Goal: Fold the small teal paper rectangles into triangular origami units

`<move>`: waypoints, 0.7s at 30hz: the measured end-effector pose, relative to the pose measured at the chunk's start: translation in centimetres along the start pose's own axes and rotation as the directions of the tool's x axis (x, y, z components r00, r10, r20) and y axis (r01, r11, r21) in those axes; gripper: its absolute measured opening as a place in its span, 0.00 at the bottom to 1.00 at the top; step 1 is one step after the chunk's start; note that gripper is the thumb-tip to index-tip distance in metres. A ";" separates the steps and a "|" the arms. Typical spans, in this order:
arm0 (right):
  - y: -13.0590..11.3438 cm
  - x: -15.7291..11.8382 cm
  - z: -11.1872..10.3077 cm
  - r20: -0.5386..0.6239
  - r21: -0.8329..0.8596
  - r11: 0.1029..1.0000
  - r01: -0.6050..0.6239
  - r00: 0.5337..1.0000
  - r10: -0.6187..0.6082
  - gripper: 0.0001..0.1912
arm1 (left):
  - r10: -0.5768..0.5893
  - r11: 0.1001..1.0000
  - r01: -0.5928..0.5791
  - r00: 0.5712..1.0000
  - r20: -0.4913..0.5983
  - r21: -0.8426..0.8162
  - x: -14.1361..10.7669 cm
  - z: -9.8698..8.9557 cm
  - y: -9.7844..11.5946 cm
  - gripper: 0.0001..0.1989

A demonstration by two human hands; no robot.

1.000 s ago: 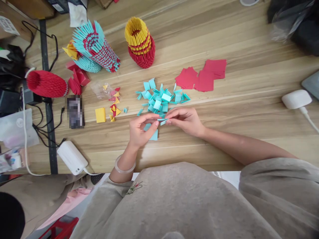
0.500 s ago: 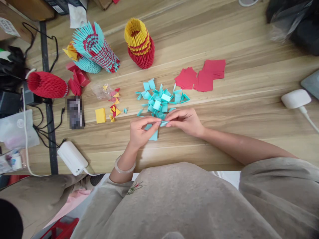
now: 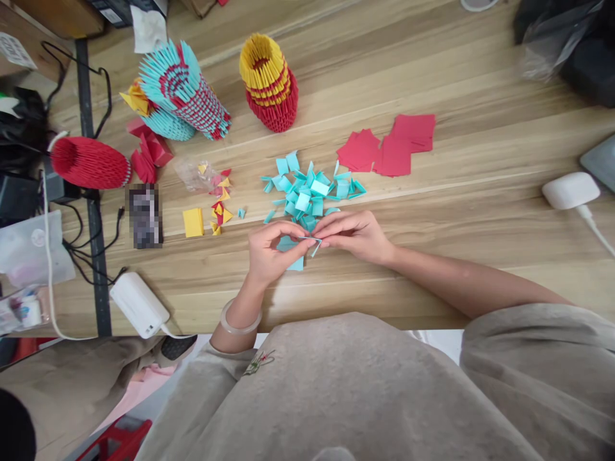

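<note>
Between the fingertips of my left hand (image 3: 272,251) and my right hand (image 3: 358,237) is a small light-blue paper piece (image 3: 316,246), seen nearly edge-on and bent into a V. Both hands pinch it, thumbs against forefingers. Under my left hand lie flat light-blue paper sheets (image 3: 296,263), partly covered by the fingers. Just beyond the hands spreads a loose pile of folded light-blue paper pieces (image 3: 303,202). Red paper rectangles (image 3: 396,155) lie behind it to the right, and a stack of yellow paper (image 3: 193,222) sits to the left.
At the back stand a yellow-and-red paper vase (image 3: 271,89) and a blue-and-red one (image 3: 196,96); a red paper model (image 3: 89,163) is at left. Small folded yellow and red pieces (image 3: 221,211) lie near a plastic bag. White adapters (image 3: 139,304) and cables lie along the left side.
The light-blue piece has turned between my fingertips; one half now angles down toward me in a V. My hands have shifted only slightly.
</note>
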State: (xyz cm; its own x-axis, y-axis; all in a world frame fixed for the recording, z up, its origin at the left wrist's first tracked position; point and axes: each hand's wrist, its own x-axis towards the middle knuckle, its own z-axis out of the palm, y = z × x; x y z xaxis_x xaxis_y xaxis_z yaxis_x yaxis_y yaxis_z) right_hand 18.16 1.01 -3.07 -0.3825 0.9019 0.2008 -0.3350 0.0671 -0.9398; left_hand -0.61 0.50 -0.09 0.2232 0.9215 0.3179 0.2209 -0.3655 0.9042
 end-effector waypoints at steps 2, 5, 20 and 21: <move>0.0 0.0 0.0 0.009 0.009 1.000 -0.003 1.000 0.003 0.08 | 0.023 0.999 -0.024 1.000 0.013 0.041 -0.1 0.0 0.0 0.07; 0.1 0.0 0.0 0.012 0.026 0.999 -0.019 1.000 0.019 0.08 | 0.036 0.995 -0.040 0.998 0.043 0.093 -0.2 -0.1 0.1 0.08; 0.2 0.1 0.1 0.025 0.082 0.995 -0.061 0.998 0.059 0.06 | 0.088 0.989 -0.097 0.993 0.079 0.116 -0.3 0.1 0.1 0.07; 0.2 0.1 0.1 0.027 0.084 0.994 -0.062 0.998 0.060 0.06 | 0.093 0.986 -0.103 0.992 0.082 0.130 -0.3 0.1 0.1 0.06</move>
State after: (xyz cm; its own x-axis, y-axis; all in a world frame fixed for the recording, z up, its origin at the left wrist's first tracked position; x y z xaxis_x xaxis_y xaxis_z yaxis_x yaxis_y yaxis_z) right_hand 18.00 1.11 -3.20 -0.4252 0.8924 0.1514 -0.3821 -0.0254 -0.9238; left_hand -0.55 0.17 -0.14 0.3200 0.8697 0.3759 0.3186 -0.4724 0.8218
